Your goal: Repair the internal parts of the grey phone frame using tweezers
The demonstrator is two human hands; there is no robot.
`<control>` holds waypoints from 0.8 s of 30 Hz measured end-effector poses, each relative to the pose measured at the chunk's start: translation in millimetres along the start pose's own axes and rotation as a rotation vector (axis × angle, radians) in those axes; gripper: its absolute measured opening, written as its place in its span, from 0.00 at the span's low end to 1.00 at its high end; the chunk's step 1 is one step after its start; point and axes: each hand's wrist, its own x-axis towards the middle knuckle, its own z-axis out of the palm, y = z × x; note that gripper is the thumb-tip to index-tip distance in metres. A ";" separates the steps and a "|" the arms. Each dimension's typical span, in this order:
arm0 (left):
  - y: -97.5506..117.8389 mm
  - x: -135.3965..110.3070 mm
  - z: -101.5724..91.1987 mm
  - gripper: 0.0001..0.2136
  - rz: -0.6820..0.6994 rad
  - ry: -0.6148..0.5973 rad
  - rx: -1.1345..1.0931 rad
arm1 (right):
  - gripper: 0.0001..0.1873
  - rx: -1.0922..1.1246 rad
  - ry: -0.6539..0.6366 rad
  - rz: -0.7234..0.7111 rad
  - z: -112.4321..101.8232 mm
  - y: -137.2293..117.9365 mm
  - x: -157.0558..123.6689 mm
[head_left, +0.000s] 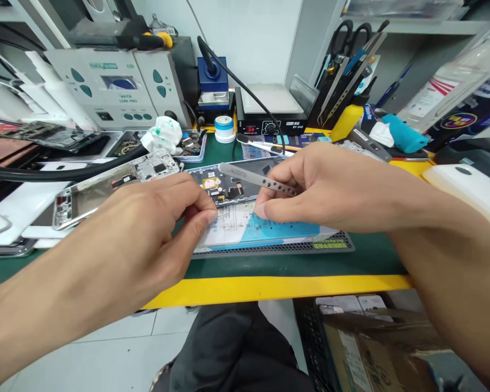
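Observation:
My left hand (167,226) is closed, thumb and forefinger pinched at the lower left of an opened phone (251,185). Whatever lies between those fingertips is too small or hidden to make out. In my right hand (310,188) are metal tweezers (249,175), tucked across the fingers with the rounded back end pointing left over the phone. Its thumb and forefinger meet near the phone's lower edge. The phone shows bare inner parts and leans on a blue and white booklet (286,231), which lies on a grey perforated plate (265,252).
A second phone frame (92,198) lies left, under a black hose (65,173). Behind stand a rework station (102,90), a small hotplate (269,109) and a blue-white jar (224,130). Tools in a holder (343,71) and bottles rise at right. The bench has a yellow front edge (269,288).

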 end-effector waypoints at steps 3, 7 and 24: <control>0.0 -0.3 0.0 0.10 0.007 -0.001 0.006 | 0.17 -0.022 0.002 0.006 0.1 0.4 0.4; -1.5 -1.3 1.1 0.09 0.011 0.011 0.028 | 0.17 -0.034 0.023 0.001 0.4 1.9 0.6; 1.2 0.1 2.4 0.11 0.066 0.007 0.073 | 0.19 -0.068 0.021 0.015 0.3 1.6 0.8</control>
